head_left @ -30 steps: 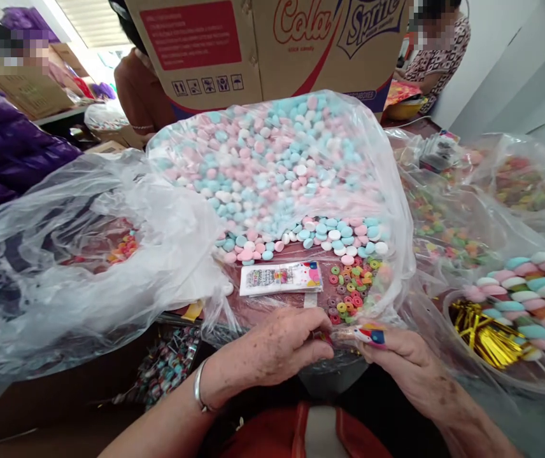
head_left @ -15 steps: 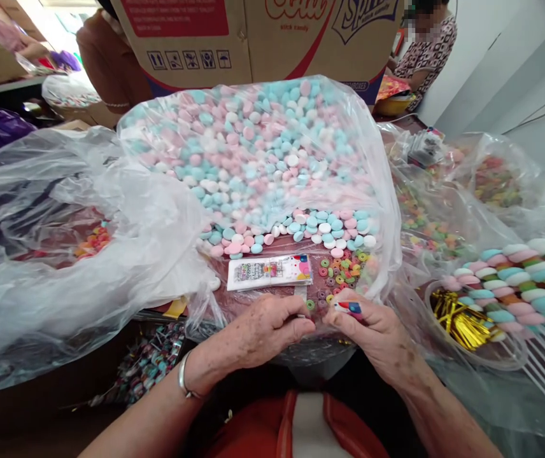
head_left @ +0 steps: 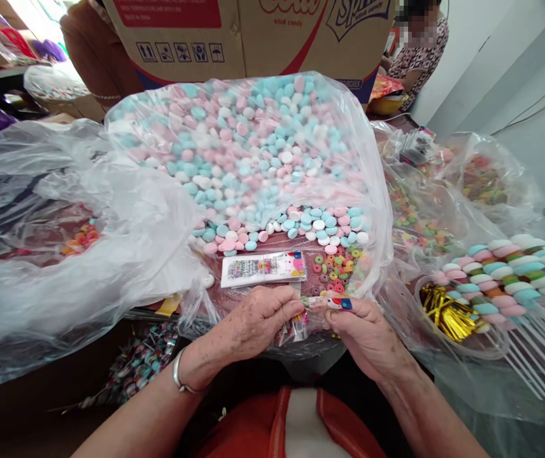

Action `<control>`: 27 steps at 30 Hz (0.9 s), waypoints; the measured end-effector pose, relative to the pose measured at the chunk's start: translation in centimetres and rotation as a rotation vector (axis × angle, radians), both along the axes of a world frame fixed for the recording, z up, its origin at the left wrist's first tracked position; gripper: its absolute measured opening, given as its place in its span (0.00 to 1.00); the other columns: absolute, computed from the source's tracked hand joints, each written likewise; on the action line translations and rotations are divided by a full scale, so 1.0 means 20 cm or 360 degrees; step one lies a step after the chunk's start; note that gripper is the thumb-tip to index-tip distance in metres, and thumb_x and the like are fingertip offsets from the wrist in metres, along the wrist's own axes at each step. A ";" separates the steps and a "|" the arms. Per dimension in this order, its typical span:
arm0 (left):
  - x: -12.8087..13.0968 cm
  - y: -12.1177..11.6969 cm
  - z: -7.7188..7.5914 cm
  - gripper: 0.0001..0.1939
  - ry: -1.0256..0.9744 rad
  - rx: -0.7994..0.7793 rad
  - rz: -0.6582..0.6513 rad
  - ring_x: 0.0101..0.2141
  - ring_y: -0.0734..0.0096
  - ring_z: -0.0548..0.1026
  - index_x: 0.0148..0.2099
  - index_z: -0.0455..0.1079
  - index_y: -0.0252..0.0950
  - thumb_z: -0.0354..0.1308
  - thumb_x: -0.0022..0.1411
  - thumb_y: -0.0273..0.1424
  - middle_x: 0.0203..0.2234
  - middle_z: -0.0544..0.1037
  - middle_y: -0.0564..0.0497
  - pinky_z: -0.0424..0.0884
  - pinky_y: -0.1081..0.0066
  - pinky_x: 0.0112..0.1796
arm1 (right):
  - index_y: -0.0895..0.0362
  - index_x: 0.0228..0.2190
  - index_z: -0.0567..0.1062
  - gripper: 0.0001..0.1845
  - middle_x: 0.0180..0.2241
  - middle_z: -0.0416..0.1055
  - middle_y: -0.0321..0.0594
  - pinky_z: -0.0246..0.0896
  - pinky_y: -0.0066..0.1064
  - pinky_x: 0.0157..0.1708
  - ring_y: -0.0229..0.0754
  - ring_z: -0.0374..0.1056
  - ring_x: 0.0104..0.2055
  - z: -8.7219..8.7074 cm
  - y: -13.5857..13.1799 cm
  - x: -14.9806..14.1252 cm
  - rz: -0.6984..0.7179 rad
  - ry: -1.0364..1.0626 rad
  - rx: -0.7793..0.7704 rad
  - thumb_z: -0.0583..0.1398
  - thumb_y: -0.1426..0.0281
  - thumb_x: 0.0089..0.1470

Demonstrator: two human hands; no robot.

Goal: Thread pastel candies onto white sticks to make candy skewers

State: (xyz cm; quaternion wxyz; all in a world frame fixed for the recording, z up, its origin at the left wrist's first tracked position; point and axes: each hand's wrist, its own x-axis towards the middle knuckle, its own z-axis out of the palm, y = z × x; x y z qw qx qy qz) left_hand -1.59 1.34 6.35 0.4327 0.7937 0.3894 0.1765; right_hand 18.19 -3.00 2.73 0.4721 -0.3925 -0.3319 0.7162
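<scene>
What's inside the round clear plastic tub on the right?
Thin shiny gold strips lie heaped inside the tub. Pastel twisted candies on white sticks overlap its far side; anything behind those, or beneath the strips, is covered.

The wrapper (head_left: 330,303) is patched blue and red, the ties (head_left: 450,314) gold.

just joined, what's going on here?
A person is handling a small printed packet: the right hand grips one end, and the left hand is at the other, though its exact hold is hard to tell. Just beyond the hands lie flat printed bags and loose ring candies. Behind them, pink, blue and white candies fill a large plastic bag. To the right are candy sticks and gold ties.
</scene>
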 end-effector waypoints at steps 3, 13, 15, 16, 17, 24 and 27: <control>-0.01 0.01 -0.01 0.17 0.0004 -0.0032 -0.0005 0.24 0.78 0.59 0.28 0.62 0.35 0.45 0.70 0.35 0.21 0.62 0.59 0.56 0.77 0.26 | 0.56 0.22 0.80 0.05 0.21 0.69 0.33 0.54 0.28 0.33 0.35 0.59 0.27 0.00 0.00 -0.02 -0.0097 -0.0029 -0.0056 0.66 0.67 0.45; 0.00 -0.02 0.00 0.08 -0.0043 -0.0149 0.0108 0.27 0.76 0.67 0.45 0.70 0.37 0.51 0.66 0.31 0.31 0.73 0.55 0.63 0.77 0.29 | 0.57 0.23 0.76 0.11 0.21 0.65 0.32 0.48 0.28 0.27 0.35 0.55 0.26 -0.03 0.02 0.01 0.0006 -0.0610 0.0193 0.60 0.65 0.53; 0.01 -0.02 -0.02 0.08 -0.0064 -0.0153 0.0156 0.25 0.77 0.67 0.43 0.70 0.37 0.51 0.66 0.31 0.27 0.72 0.56 0.63 0.78 0.28 | 0.57 0.22 0.76 0.11 0.21 0.65 0.32 0.49 0.28 0.28 0.35 0.54 0.25 -0.03 0.02 0.01 -0.0015 -0.0558 0.0183 0.61 0.65 0.52; 0.01 -0.02 -0.03 0.08 -0.0085 -0.0179 0.0185 0.24 0.77 0.66 0.41 0.70 0.36 0.51 0.66 0.32 0.25 0.70 0.57 0.62 0.78 0.27 | 0.57 0.22 0.76 0.11 0.21 0.65 0.32 0.49 0.29 0.28 0.35 0.55 0.26 -0.03 0.01 0.01 -0.0022 -0.0527 0.0173 0.61 0.65 0.52; 0.01 -0.02 -0.03 0.08 -0.0108 -0.0216 0.0206 0.23 0.78 0.65 0.38 0.70 0.36 0.51 0.66 0.33 0.23 0.68 0.58 0.61 0.78 0.25 | 0.57 0.23 0.77 0.10 0.21 0.65 0.32 0.50 0.29 0.29 0.36 0.55 0.26 -0.04 0.01 0.01 -0.0019 -0.0496 0.0162 0.61 0.66 0.51; 0.00 -0.01 -0.05 0.14 -0.0206 -0.0349 0.0218 0.21 0.78 0.63 0.30 0.65 0.35 0.50 0.67 0.36 0.20 0.64 0.58 0.59 0.80 0.21 | 0.58 0.21 0.77 0.09 0.23 0.67 0.35 0.52 0.32 0.34 0.38 0.58 0.29 -0.08 0.01 0.03 -0.0016 -0.0386 0.0140 0.63 0.67 0.49; 0.00 -0.01 -0.05 0.11 -0.0239 -0.0329 0.0216 0.21 0.79 0.63 0.32 0.67 0.35 0.52 0.65 0.33 0.20 0.65 0.58 0.59 0.80 0.22 | 0.57 0.20 0.76 0.11 0.23 0.65 0.34 0.50 0.30 0.32 0.37 0.56 0.29 -0.08 0.01 0.04 0.0049 -0.0432 0.0210 0.62 0.67 0.51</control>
